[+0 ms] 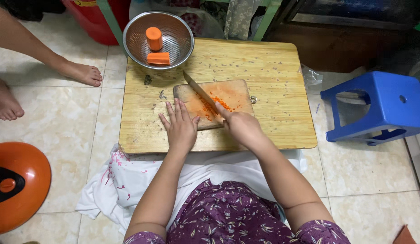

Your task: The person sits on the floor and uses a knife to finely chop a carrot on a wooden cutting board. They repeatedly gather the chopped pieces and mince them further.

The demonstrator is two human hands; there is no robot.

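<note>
Two hands work on the cutting board [232, 92]: the right hand [241, 126] grips a knife [200, 91] over chopped carrot [217, 105], the left hand [180, 126] lies flat, fingers spread.

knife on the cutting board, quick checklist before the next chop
1. Right hand grips the knife handle: ok.
2. Left hand lies flat on the cutting board, fingers left of the blade: ok.
3. Chopped carrot sits by the blade: ok.
4. Cutting board lies flat on the wooden table: ok.
5. Carrot chunks wait in the metal strainer bowl: ok.
6. Blade sharpness: cannot tell.
</note>
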